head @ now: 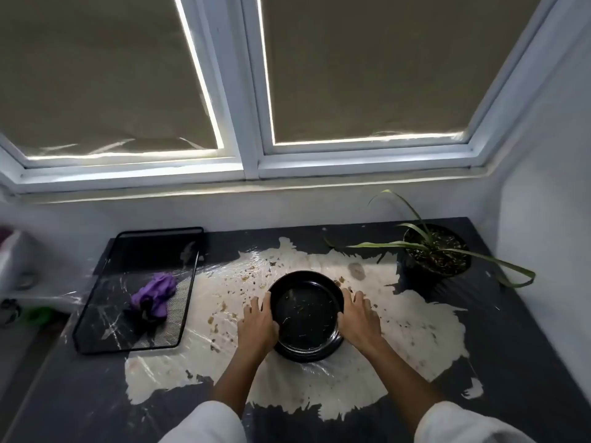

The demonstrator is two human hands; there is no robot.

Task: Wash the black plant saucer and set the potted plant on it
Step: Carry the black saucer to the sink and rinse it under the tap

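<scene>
The black plant saucer (305, 314) sits upright in the middle of the dark table (511, 346), with bits of dry debris inside. My left hand (257, 324) grips its left rim, thumb hooked over the edge. On the opposite rim my right hand (359, 318) holds it the same way. The potted plant (436, 251), in a black pot with long thin green leaves, stands at the back right, apart from the saucer.
A black mesh tray (105, 314) lies at the left with a purple cloth (155, 295) on it. The table top has a large pale worn patch (399, 330) scattered with crumbs. A window with drawn blinds (351, 75) rises behind; a white wall (550, 251) is on the right.
</scene>
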